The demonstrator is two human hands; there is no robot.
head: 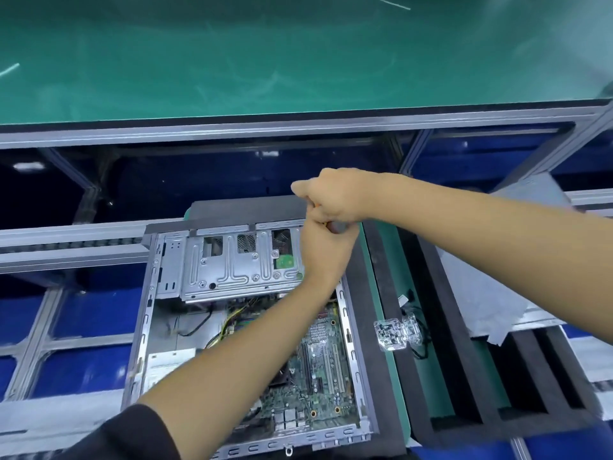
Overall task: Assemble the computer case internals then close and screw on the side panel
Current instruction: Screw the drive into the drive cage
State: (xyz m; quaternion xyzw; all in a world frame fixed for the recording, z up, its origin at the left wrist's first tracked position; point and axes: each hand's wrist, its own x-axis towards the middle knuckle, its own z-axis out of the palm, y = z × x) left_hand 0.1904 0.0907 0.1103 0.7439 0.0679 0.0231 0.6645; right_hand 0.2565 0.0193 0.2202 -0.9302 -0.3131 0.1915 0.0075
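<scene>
Head: hands over ribbed metal bracket.

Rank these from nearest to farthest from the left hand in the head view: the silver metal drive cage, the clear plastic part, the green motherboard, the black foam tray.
From the left hand:
1. Silver metal drive cage, touching, to its left.
2. Green motherboard, below it in the case.
3. Clear plastic part, lower right, outside the case.
4. Black foam tray, far right.

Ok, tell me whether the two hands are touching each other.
Touching. The head view shows the right hand resting directly on the left hand above the drive cage, with no gap between them.
</scene>
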